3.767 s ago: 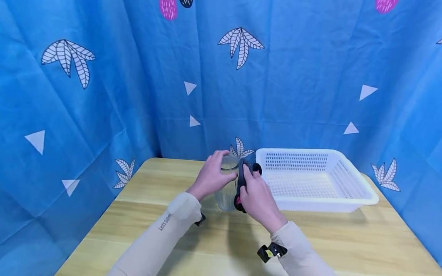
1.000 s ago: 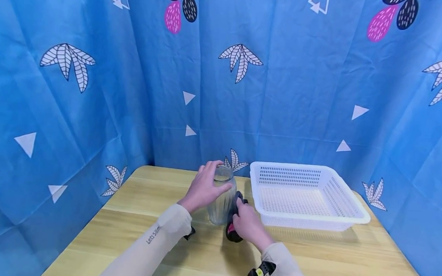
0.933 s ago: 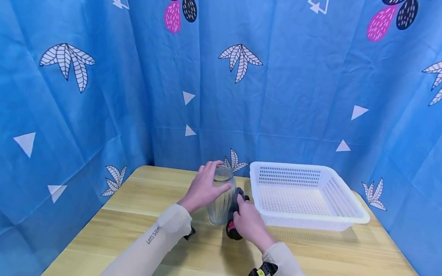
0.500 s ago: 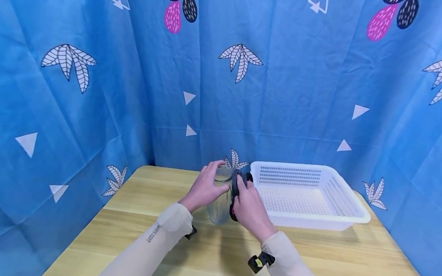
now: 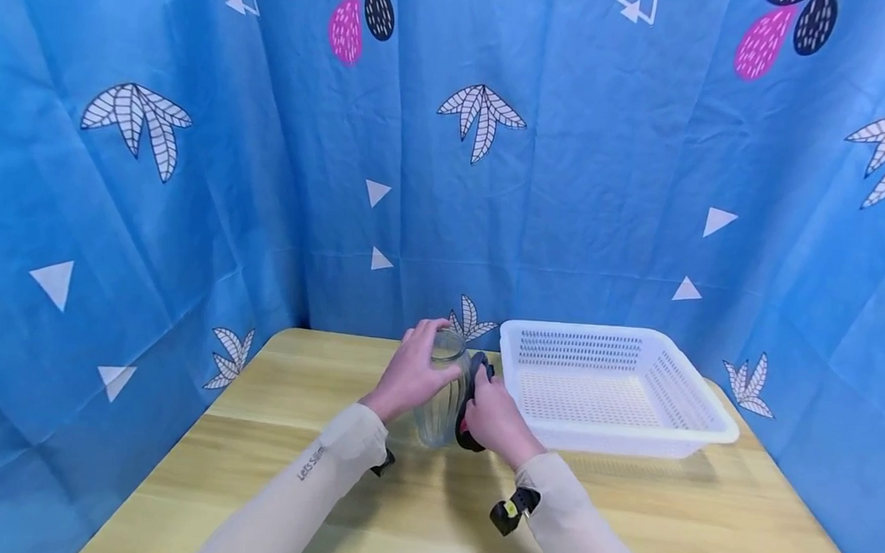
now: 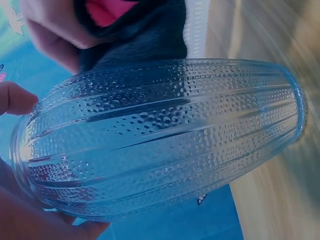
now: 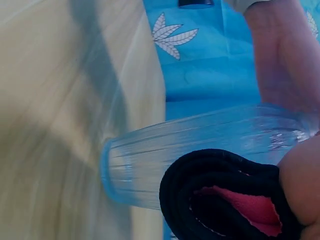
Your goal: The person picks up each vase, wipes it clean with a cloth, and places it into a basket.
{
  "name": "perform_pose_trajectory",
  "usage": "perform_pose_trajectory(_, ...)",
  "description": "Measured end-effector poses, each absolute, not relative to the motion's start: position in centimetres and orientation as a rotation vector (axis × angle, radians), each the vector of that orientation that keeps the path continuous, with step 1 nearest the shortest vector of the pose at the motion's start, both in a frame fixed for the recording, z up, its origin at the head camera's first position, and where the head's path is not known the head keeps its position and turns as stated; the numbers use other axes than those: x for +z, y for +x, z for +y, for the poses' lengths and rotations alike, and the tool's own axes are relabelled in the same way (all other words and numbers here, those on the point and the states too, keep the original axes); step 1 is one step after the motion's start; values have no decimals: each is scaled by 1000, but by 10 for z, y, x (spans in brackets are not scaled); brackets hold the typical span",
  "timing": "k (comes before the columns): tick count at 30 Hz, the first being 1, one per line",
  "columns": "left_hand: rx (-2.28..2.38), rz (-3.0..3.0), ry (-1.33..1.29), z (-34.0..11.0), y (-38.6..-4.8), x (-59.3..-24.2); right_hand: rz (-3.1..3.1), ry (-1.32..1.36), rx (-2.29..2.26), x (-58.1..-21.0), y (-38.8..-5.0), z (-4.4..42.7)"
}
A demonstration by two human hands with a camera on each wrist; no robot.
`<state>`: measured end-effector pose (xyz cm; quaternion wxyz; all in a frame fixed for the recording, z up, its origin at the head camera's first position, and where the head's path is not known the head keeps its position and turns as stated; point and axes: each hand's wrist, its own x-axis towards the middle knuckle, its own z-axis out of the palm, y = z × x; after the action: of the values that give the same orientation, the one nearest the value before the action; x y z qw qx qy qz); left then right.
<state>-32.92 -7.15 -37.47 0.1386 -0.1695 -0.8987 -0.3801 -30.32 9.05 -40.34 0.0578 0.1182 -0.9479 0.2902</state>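
A clear ribbed glass vase [image 5: 439, 414] stands upright on the table. My left hand [image 5: 411, 373] grips it near the mouth, thumb on the near side and fingers round the back. Dimples between the ribs of the vase [image 6: 165, 135] show up close in the left wrist view. My right hand [image 5: 499, 415] holds a folded black cloth [image 5: 468, 438] with pink inside against the vase's right side. In the right wrist view the rolled end of the cloth [image 7: 177, 182] hides part of the vase [image 7: 140, 160].
A white perforated plastic basket [image 5: 614, 440] sits on the wooden table [image 5: 316, 387] to the right of the hands. A blue patterned curtain [image 5: 597, 193] surrounds the table's back and sides. Both wrists wear small black cameras.
The right hand has moved the cloth up along the vase's side, then partway down again. The left hand keeps its hold near the mouth, and the vase stays in place.
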Motion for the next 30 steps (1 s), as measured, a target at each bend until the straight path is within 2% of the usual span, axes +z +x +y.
perform_pose_trajectory(11, -1059, -2593, -513, -75, -335, -374, -3007, 451, 859, -439, -314, 91)
perform_pose_trajectory(19, -1099, -2581, -504, -74, -334, -374, -2955, 407, 1007, -445, -309, 98)
perform_pose_trajectory(24, -1047, -2577, -499, -75, -332, -370, -2847, 377, 1002, -431, -296, 100)
perform_pose_trajectory(30, -1119, -2612, -530, -78, -329, -368, -2703, 388, 873, -394, -280, 94)
